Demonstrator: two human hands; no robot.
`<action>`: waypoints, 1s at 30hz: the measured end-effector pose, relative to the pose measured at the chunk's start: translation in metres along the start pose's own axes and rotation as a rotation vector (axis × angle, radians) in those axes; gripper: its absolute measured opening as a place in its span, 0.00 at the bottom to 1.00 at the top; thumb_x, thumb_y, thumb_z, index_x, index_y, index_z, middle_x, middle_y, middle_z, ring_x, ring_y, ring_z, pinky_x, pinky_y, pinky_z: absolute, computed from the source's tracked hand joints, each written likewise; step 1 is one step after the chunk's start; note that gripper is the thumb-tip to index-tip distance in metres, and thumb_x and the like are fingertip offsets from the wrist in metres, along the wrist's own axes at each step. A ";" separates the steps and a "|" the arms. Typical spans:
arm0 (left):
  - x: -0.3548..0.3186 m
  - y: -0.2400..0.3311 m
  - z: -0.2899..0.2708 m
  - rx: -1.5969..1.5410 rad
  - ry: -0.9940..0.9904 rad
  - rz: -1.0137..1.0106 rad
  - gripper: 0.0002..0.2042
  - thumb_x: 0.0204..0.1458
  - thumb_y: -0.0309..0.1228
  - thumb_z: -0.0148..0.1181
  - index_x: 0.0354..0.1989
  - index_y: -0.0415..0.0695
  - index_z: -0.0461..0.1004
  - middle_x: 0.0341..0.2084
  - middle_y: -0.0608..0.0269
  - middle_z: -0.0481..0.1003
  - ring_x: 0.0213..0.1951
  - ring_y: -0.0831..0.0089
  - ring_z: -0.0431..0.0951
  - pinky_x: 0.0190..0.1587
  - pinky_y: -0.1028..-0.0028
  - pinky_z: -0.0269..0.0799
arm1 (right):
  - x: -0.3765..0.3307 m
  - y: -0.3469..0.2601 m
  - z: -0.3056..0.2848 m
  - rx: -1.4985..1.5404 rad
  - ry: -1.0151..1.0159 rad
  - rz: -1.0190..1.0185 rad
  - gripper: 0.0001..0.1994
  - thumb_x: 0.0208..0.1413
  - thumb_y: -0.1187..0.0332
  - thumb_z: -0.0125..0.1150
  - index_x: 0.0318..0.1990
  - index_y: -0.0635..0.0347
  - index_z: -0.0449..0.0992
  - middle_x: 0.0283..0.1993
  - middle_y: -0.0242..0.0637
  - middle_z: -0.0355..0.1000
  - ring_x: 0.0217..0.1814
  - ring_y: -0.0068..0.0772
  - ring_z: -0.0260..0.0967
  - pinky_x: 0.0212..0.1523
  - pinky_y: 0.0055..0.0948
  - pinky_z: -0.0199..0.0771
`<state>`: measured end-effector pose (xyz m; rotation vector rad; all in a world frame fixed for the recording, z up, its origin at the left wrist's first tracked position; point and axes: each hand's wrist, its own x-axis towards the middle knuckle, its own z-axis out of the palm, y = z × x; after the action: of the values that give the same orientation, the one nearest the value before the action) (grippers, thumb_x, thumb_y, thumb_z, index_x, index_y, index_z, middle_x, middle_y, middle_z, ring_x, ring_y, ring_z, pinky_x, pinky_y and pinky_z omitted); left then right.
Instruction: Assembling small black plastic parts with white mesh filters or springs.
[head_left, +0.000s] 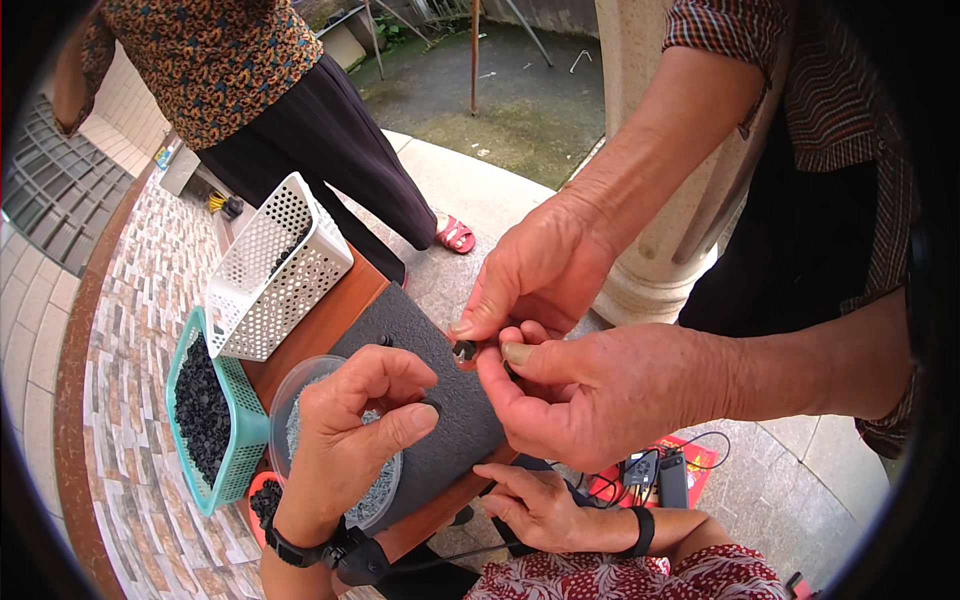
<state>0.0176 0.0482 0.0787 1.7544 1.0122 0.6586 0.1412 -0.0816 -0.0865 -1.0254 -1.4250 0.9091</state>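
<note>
My left hand (350, 425) hovers over a dark grey mat (440, 450), thumb and forefinger pinched on a small black part (432, 404) that barely shows. My right hand (535, 508) rests with loose fingers at the mat's near edge, holding nothing. Both of my wrists carry black bands. Just beyond, another person's two hands (570, 340), reaching in from the right out of a striped sleeve, pinch a small black piece (464, 349) between their fingertips above the mat.
The mat lies on a brown wooden table (320, 330). Left of it are a clear bowl of grey bits (285, 405), a teal basket of black parts (205, 410), a tilted white perforated basket (275, 270) and a red tub (265, 495). A second person stands behind; a stone column (650, 270) rises on the right.
</note>
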 end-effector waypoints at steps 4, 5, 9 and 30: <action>-0.008 0.002 0.009 0.318 -0.141 0.207 0.24 0.41 0.25 0.64 0.51 0.38 0.71 0.23 0.62 0.70 0.24 0.73 0.70 0.27 0.76 0.65 | -0.001 0.001 0.001 0.016 0.014 -0.002 0.20 0.51 0.77 0.57 0.53 0.67 0.65 0.24 0.36 0.73 0.25 0.31 0.73 0.30 0.28 0.72; -0.009 0.002 0.011 0.317 -0.140 0.206 0.24 0.41 0.25 0.64 0.51 0.38 0.71 0.23 0.62 0.70 0.24 0.73 0.70 0.27 0.76 0.65 | 0.000 0.001 0.002 0.025 0.015 0.006 0.20 0.51 0.77 0.57 0.53 0.67 0.66 0.23 0.36 0.73 0.25 0.31 0.73 0.29 0.28 0.72; -0.014 -0.001 0.024 0.705 -0.048 0.480 0.28 0.36 0.22 0.63 0.53 0.37 0.69 0.21 0.62 0.68 0.23 0.65 0.67 0.24 0.70 0.64 | 0.001 -0.001 0.002 0.013 0.016 0.012 0.20 0.50 0.77 0.58 0.52 0.67 0.67 0.23 0.36 0.73 0.24 0.32 0.73 0.29 0.27 0.72; -0.006 -0.009 0.037 0.917 0.020 0.641 0.30 0.33 0.23 0.60 0.51 0.27 0.66 0.19 0.62 0.62 0.21 0.68 0.64 0.20 0.72 0.60 | -0.002 0.000 0.007 0.096 0.061 0.001 0.19 0.49 0.75 0.62 0.50 0.66 0.69 0.23 0.38 0.73 0.23 0.33 0.73 0.26 0.27 0.72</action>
<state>0.0407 0.0275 0.0566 2.9490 0.7978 0.6319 0.1341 -0.0831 -0.0877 -0.9743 -1.3177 0.9305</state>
